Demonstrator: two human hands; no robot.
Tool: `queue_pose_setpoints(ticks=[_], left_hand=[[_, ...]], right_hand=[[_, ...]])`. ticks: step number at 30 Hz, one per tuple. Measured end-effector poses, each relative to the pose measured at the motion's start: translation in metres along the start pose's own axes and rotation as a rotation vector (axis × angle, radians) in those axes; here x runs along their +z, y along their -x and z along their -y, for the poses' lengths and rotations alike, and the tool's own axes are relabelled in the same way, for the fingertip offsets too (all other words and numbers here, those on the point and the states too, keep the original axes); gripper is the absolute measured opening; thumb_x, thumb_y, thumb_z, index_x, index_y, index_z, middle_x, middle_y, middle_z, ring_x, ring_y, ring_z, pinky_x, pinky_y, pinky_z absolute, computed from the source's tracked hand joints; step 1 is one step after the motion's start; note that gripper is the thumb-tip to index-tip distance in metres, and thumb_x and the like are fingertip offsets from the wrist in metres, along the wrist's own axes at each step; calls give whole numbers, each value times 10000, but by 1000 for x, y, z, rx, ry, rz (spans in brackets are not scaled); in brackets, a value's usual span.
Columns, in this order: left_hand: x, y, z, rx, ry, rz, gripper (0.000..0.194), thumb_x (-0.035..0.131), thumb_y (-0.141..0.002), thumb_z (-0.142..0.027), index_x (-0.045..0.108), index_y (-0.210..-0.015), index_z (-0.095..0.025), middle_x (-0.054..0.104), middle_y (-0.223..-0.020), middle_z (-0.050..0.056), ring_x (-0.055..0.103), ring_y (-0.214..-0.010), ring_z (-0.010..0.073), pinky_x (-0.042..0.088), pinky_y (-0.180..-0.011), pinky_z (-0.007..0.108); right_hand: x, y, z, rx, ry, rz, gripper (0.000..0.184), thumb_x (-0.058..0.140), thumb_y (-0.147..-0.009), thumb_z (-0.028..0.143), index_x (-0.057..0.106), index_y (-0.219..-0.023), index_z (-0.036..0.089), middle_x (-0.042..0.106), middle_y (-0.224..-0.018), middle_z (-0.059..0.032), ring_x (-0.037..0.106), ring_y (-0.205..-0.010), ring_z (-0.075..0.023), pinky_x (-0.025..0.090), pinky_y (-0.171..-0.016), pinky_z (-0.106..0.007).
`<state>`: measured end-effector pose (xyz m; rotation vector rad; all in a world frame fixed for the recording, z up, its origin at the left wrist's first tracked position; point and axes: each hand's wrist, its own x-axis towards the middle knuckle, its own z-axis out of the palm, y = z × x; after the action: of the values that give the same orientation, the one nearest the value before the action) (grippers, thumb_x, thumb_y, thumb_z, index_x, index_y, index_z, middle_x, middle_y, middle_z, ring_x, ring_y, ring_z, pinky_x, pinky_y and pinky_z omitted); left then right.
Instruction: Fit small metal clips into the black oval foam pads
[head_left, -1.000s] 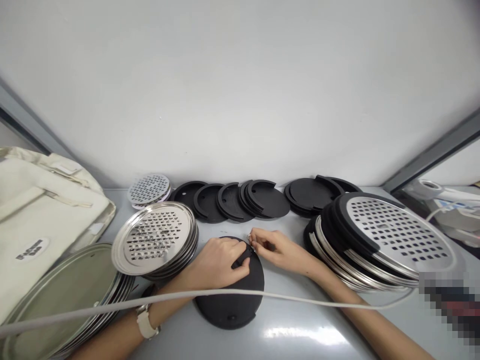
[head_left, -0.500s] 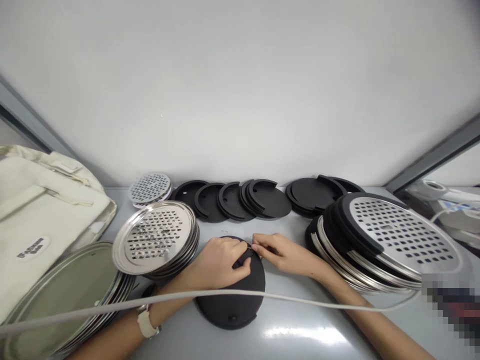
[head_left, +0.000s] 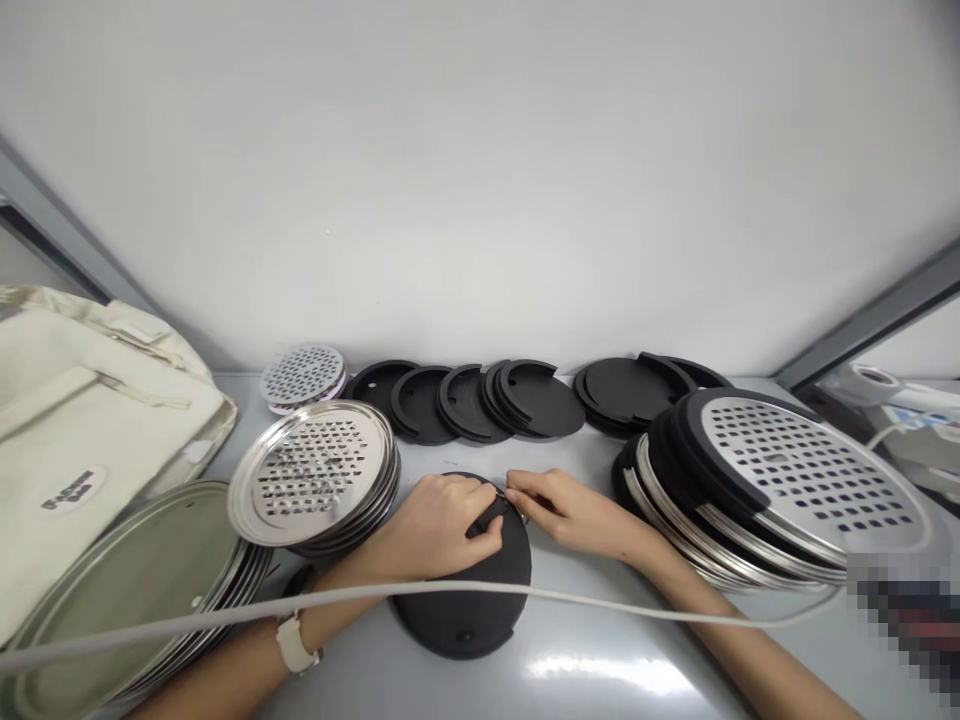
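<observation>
A round black disc (head_left: 480, 605) lies flat on the grey table in front of me, with a small knob near its front edge. My left hand (head_left: 442, 525) rests over its far left part, fingers curled round a small black piece (head_left: 486, 520) whose kind I cannot make out. At the disc's far right edge, my right hand (head_left: 562, 512) is closed in a pinch, its fingertips close to those of the left. A tiny dark or metallic bit shows between the two hands, too small to name.
Grater-like perforated metal discs are stacked at left (head_left: 311, 475) and, with black rims, at right (head_left: 810, 465). Black discs (head_left: 544, 400) line the wall. Green lids (head_left: 127, 600) and a cream bag (head_left: 97, 430) stand at left. A white cable (head_left: 585, 598) crosses in front, over my forearms.
Both hands keep almost the same place and grip at the disc's far edge. The whole view has shifted very slightly.
</observation>
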<state>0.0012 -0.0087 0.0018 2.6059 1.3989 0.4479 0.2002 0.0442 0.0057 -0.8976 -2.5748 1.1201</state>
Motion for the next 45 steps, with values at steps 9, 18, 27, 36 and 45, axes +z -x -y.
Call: queue_pose_setpoints(ticks=[9,18,27,36,45], left_hand=[[-1,0,-1,2,-7,0,130,506,-836,-247,482,-722,-188,612,-727,-10,569,-683,149,317,-587,281],[2,1,1,-6,-11,0,148,500,-831,-261,455,-709,-190,599,-709,-17,552,-670,146,295,-579,277],[2,1,2,-2,-21,-6,167,497,-828,-262,413,-701,-194,578,-689,-33,532,-650,134,283,-582,284],[2,0,1,-13,-13,-1,156,508,-822,-257,421,-709,-194,589,-709,-33,538,-665,133,291,-588,282],[1,0,1,-19,-11,9,153,507,-826,-263,432,-713,-191,602,-726,-20,550,-683,145,297,-603,280]], right_hand=[[-3,1,1,9,33,47,299,354,-965,291,351,-681,196,380,-552,51,365,-508,-93,249,-526,-239],[-3,4,1,18,37,65,265,363,-948,256,362,-691,193,405,-558,54,367,-504,-84,245,-510,-228],[0,3,-2,33,37,54,226,405,-878,191,337,-663,193,359,-557,65,316,-515,-78,234,-496,-220],[3,2,1,66,124,34,248,372,-908,230,358,-663,193,392,-544,55,356,-488,-79,231,-498,-231],[4,1,-4,41,118,13,283,351,-936,259,368,-663,189,394,-542,54,342,-487,-76,218,-500,-232]])
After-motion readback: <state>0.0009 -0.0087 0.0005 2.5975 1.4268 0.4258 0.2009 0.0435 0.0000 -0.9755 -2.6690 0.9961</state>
